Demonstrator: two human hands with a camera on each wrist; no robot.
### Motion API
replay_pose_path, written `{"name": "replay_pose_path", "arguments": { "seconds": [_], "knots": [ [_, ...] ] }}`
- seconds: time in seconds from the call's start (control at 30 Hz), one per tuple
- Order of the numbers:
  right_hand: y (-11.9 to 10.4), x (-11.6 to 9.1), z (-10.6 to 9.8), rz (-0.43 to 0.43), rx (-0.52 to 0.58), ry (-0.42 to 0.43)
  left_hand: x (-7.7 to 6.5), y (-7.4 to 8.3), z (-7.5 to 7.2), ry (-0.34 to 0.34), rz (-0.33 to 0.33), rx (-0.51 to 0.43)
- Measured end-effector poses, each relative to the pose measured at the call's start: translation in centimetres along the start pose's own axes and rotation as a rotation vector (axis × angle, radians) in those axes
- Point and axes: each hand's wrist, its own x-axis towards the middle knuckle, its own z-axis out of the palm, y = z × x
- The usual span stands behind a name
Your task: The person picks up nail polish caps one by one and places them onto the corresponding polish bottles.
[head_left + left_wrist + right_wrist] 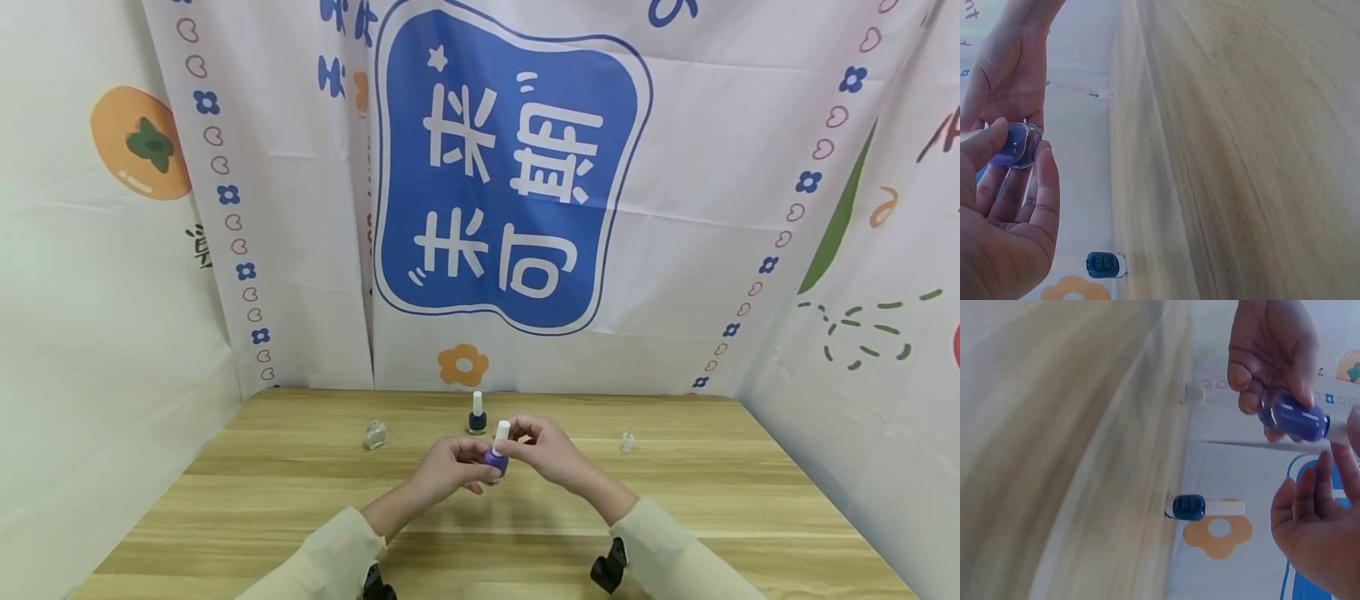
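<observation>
A purple nail polish bottle point(496, 461) with a white cap point(502, 431) is held up over the table, tilted slightly. My left hand point(458, 468) grips the glass body between thumb and fingers; in the left wrist view the thumb lies across the bottle. Thumb and fingertips of my right hand point(545, 452) pinch the white cap, which sits on the bottle's neck. Behind the hands a dark blue nail polish bottle point(477, 421) stands upright with its white cap on.
To the left on the wooden table point(300, 500) is a small clear glass bottle point(376, 434) with no tall cap on it. At the right, a white cap point(627, 442) stands with its thin brush pointing up. Printed cloth point(697, 275) hangs behind the table.
</observation>
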Motion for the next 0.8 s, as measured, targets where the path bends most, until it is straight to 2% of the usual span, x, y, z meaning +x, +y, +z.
{"name": "replay_pose_path", "arguments": {
  "seconds": [0.23,0.37,0.5,0.8],
  "knots": [
    [-0.3,0.1,-1.6,-0.035,0.010,-0.177,-0.1,0.3,-0.1,-0.023,-0.002,-0.003],
    [-0.3,0.2,-1.7,-0.059,0.035,-0.242,-0.3,0.6,0.0,-0.041,-0.010,0.001],
    [-0.3,0.1,-1.5,-0.058,0.015,-0.223,-0.4,0.6,0.1,-0.038,-0.021,0.002],
    [-0.1,0.1,-0.8,-0.007,-0.045,-0.081,-0.2,0.3,0.1,-0.023,-0.002,0.004]
  ]
}}
